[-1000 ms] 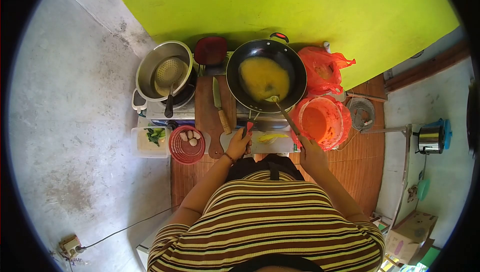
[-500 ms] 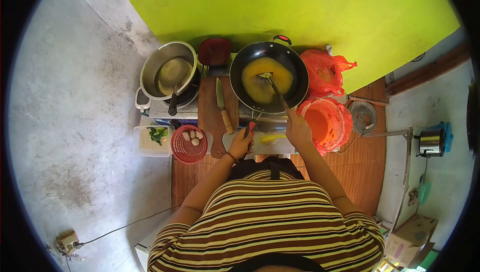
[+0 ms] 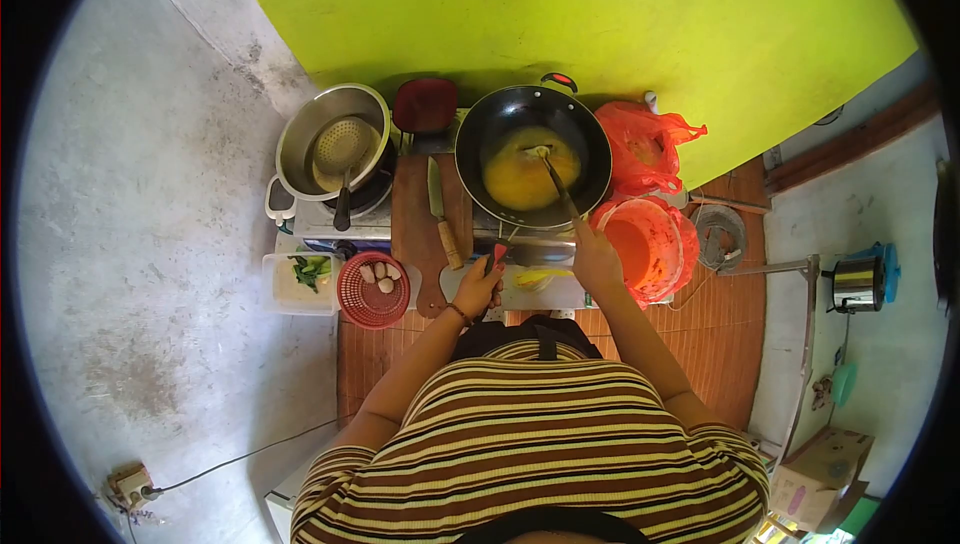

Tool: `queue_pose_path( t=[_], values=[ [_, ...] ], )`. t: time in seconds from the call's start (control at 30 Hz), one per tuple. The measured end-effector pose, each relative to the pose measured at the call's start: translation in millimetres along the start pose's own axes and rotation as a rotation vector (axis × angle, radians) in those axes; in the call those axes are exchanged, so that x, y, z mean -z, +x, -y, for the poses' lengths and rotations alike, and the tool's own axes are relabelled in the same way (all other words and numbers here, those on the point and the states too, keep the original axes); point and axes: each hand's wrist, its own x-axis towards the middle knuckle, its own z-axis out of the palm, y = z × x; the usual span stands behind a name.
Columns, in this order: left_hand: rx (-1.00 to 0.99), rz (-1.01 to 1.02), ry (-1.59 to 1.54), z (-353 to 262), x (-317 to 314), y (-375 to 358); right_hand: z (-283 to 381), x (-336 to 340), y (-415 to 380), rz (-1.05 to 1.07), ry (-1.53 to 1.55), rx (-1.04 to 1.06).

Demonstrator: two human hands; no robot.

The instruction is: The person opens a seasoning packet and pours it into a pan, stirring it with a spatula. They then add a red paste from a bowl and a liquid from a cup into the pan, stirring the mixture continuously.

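A black wok [image 3: 480,134] sits on the stove with a pool of yellow-orange liquid [image 3: 520,189] in its bottom. My left hand [image 3: 476,292] is closed around the wok's long red-and-black handle [image 3: 498,252] near my waist. In my right hand [image 3: 597,264] is the handle of a spatula [image 3: 559,182], its head dipping into the liquid. Left of the wok lies a wooden cutting board [image 3: 410,209], on which a knife [image 3: 437,194] with a pale handle rests.
A steel pot [image 3: 290,134] holding a perforated ladle [image 3: 344,149] stands at left. Below it are a plastic box [image 3: 280,296] with greens and a red basket [image 3: 372,312] with several pale pieces. Red plastic bags [image 3: 650,139] and a red-lined bucket [image 3: 684,262] flank the wok's right.
The spatula's head has shifted slightly right in the wok, and the liquid has pooled more toward me. The whole view has drifted slightly. Both hands keep their holds.
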Motion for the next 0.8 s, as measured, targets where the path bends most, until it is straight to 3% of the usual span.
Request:
queue_pose_path(
  t=[0.2, 0.5, 0.8],
  values=[
    [0.007, -0.004, 0.002, 0.1, 0.4, 0.0, 3.2, 27.3, -39.2, 0.134, 0.007, -0.025],
    [0.018, 0.006, -0.002, 1.9, 1.6, 1.7, 9.6, 72.4, -63.0, 0.122, 0.222, 0.057],
    [0.008, 0.006, -0.002, 5.7, 2.8, 3.8, 22.0, 41.0, -41.1, 0.09, 0.2, 0.02]
  ],
)
